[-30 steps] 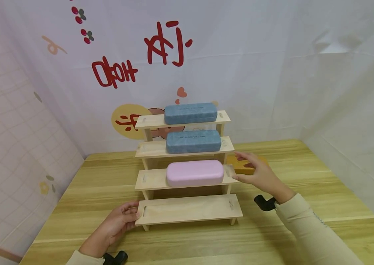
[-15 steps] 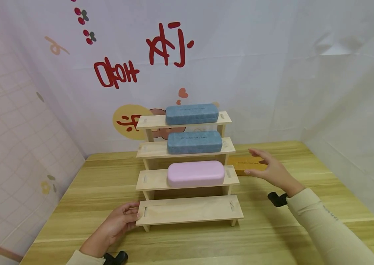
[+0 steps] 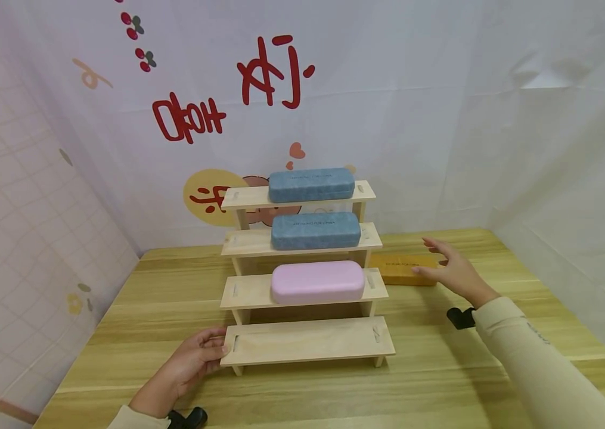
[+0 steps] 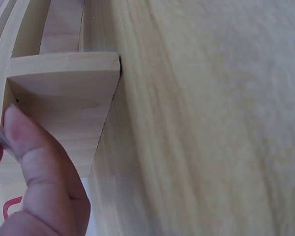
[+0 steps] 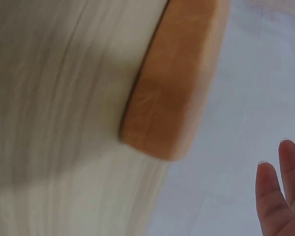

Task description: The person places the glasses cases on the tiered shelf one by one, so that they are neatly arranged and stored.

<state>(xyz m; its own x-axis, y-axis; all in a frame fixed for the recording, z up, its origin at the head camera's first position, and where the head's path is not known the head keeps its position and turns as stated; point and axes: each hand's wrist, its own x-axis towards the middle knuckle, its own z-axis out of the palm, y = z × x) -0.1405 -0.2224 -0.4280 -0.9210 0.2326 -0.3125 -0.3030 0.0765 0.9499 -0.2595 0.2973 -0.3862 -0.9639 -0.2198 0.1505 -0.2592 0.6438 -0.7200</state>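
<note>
A wooden stepped rack (image 3: 307, 342) stands mid-table. My left hand (image 3: 192, 360) pinches the left end of its lowest shelf; in the left wrist view the left thumb (image 4: 44, 162) presses on the board's edge. Two blue glasses cases (image 3: 312, 186) lie on the upper two shelves. On the shelf below them lies a pink glasses case (image 3: 318, 281). My right hand (image 3: 458, 274) is at the right end of an orange glasses case (image 3: 396, 271), fingers spread and holding nothing. This case lies on the table behind the rack's right side, its left end hidden.
The wood-grain table (image 3: 157, 298) extends around the rack. A white printed cloth (image 3: 399, 119) hangs behind the table, with further cloth at both sides. A black wrist mount (image 3: 460, 319) hangs beneath my right wrist.
My right hand has moved right, away from the rack's side and toward the right end of the orange glasses case. My left hand stays on the lowest shelf.
</note>
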